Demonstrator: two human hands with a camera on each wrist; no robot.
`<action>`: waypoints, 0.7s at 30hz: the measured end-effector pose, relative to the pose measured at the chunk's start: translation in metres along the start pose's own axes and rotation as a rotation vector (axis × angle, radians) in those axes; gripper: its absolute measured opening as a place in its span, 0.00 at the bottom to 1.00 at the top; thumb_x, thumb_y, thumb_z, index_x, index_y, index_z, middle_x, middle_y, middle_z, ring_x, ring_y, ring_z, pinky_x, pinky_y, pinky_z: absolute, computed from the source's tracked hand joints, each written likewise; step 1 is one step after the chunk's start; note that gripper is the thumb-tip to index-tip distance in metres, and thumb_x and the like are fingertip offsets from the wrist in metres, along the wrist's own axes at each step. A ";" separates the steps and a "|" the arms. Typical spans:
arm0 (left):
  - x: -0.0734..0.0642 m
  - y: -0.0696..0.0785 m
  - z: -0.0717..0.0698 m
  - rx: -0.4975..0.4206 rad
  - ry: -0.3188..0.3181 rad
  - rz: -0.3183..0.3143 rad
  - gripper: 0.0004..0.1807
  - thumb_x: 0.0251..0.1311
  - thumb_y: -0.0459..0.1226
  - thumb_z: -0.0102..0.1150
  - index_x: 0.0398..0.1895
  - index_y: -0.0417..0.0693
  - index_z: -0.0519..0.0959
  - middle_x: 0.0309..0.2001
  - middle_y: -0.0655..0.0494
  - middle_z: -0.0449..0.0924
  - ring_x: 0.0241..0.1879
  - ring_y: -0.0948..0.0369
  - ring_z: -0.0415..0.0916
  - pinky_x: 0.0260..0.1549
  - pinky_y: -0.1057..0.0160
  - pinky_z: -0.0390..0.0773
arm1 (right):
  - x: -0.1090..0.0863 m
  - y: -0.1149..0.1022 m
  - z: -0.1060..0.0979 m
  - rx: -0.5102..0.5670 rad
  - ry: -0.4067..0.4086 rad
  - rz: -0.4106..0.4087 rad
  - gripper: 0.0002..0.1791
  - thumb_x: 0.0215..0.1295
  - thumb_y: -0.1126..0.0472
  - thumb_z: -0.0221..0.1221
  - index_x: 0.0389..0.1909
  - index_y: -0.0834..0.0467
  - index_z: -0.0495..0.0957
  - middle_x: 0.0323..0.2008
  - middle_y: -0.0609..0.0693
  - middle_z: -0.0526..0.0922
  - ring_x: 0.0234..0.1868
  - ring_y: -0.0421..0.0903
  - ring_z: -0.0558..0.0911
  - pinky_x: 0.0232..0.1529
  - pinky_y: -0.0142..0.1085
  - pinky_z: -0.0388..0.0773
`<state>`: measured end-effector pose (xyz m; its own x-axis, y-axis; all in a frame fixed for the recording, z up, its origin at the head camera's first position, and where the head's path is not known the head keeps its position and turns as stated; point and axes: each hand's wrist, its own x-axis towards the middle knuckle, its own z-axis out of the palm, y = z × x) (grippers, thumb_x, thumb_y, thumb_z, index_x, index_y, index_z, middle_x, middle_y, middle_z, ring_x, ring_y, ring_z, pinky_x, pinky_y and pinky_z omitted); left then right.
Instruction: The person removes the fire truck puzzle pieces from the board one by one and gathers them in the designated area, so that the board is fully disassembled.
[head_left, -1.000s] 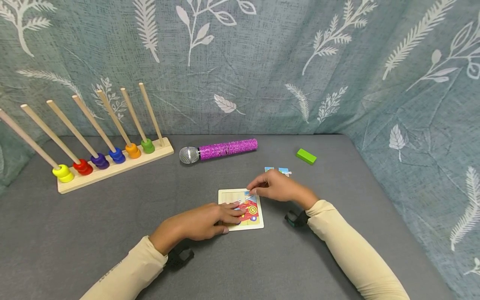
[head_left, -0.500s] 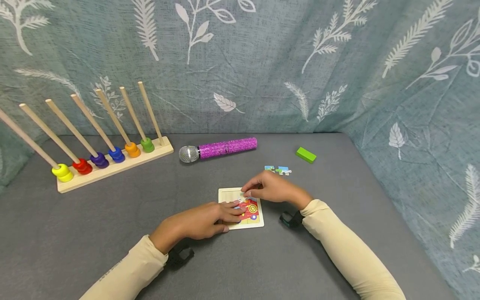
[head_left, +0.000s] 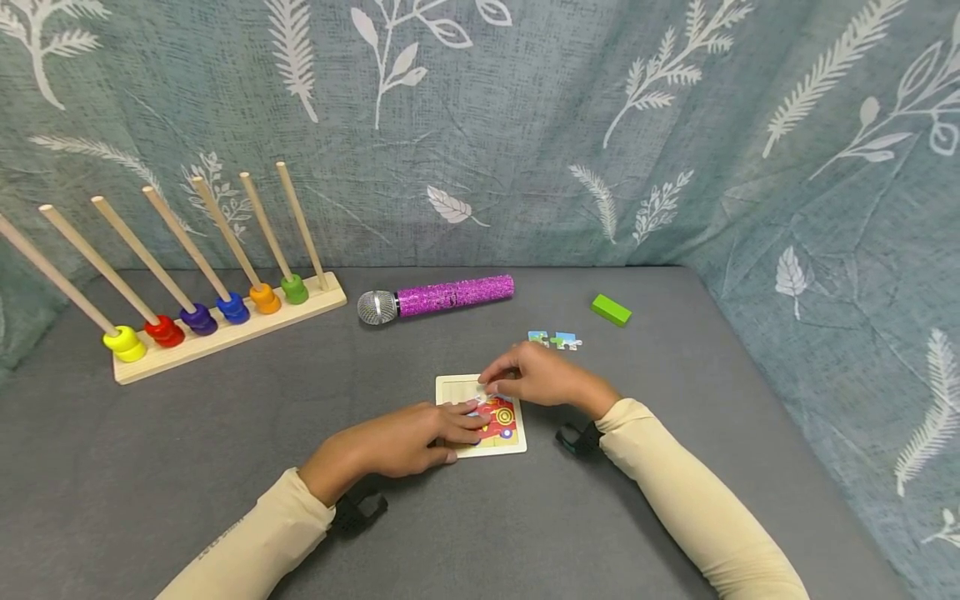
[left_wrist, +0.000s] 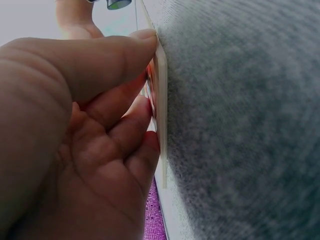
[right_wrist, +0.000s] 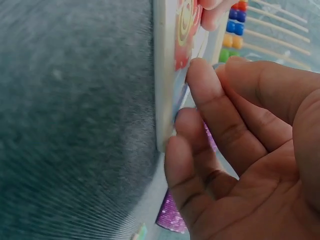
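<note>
- While the left hand (head_left: 412, 442) rests extended on the puzzle board (head_left: 495, 452), the right hand (head_left: 551, 374) touches it, fingertips narrow.
- Whether it grips anything, one cannot tell.

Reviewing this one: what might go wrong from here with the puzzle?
First, the left hand rests across the puzzle tray, so its fingers might nudge the red fitted pieces out of line.
Second, the right hand covers the tray's far right corner, so a badly seated piece there could go unnoticed.
Third, two loose pieces lie just beyond the right hand and could be brushed aside if it lifts carelessly.
</note>
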<state>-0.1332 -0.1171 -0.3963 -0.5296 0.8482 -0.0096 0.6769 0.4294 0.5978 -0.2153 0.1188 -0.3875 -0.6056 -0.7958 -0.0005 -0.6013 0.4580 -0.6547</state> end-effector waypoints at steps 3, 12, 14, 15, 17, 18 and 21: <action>0.000 0.000 0.000 -0.004 0.001 -0.010 0.22 0.64 0.28 0.57 0.62 0.40 0.75 0.66 0.51 0.69 0.70 0.51 0.57 0.64 0.49 0.62 | 0.002 -0.001 -0.001 -0.014 0.000 -0.015 0.10 0.66 0.65 0.61 0.45 0.61 0.85 0.41 0.47 0.86 0.38 0.36 0.79 0.43 0.32 0.75; 0.000 -0.002 0.001 0.000 -0.002 -0.019 0.22 0.64 0.28 0.57 0.62 0.41 0.75 0.67 0.52 0.69 0.70 0.52 0.57 0.64 0.50 0.62 | 0.002 -0.004 -0.004 0.005 0.045 0.049 0.12 0.65 0.70 0.58 0.47 0.64 0.83 0.41 0.51 0.85 0.41 0.40 0.81 0.42 0.32 0.77; 0.001 -0.002 0.001 -0.006 -0.005 -0.022 0.22 0.64 0.28 0.57 0.62 0.41 0.75 0.67 0.52 0.68 0.70 0.53 0.57 0.65 0.50 0.61 | 0.002 -0.004 -0.004 0.020 0.054 0.067 0.12 0.65 0.71 0.57 0.47 0.65 0.83 0.40 0.51 0.85 0.41 0.40 0.82 0.42 0.32 0.77; 0.001 -0.001 0.001 -0.006 -0.004 -0.020 0.22 0.64 0.28 0.57 0.62 0.41 0.75 0.67 0.52 0.68 0.70 0.52 0.57 0.65 0.50 0.61 | 0.002 -0.004 -0.004 0.029 0.057 0.078 0.12 0.65 0.71 0.57 0.47 0.65 0.82 0.40 0.50 0.85 0.40 0.39 0.82 0.42 0.31 0.77; 0.001 -0.001 0.001 -0.003 -0.001 -0.016 0.22 0.64 0.28 0.57 0.62 0.41 0.75 0.67 0.52 0.69 0.70 0.52 0.57 0.65 0.50 0.61 | 0.002 -0.004 -0.005 0.043 0.059 0.081 0.12 0.65 0.71 0.57 0.47 0.65 0.82 0.38 0.50 0.85 0.39 0.39 0.81 0.41 0.32 0.78; 0.001 -0.001 0.001 -0.001 0.001 -0.014 0.23 0.63 0.28 0.57 0.62 0.41 0.75 0.67 0.52 0.69 0.70 0.52 0.57 0.65 0.50 0.61 | 0.002 -0.004 -0.005 0.048 0.060 0.082 0.12 0.65 0.71 0.58 0.47 0.65 0.82 0.37 0.49 0.85 0.38 0.39 0.81 0.40 0.32 0.77; 0.002 -0.001 0.001 0.005 0.006 -0.008 0.23 0.63 0.28 0.57 0.62 0.40 0.75 0.67 0.52 0.69 0.70 0.52 0.57 0.65 0.50 0.61 | 0.002 -0.004 -0.005 0.061 0.069 0.078 0.11 0.64 0.71 0.58 0.46 0.65 0.83 0.36 0.49 0.85 0.37 0.38 0.80 0.38 0.32 0.77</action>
<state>-0.1345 -0.1158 -0.3978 -0.5383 0.8427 -0.0099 0.6750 0.4381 0.5936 -0.2169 0.1175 -0.3809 -0.6849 -0.7286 -0.0030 -0.5194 0.4912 -0.6992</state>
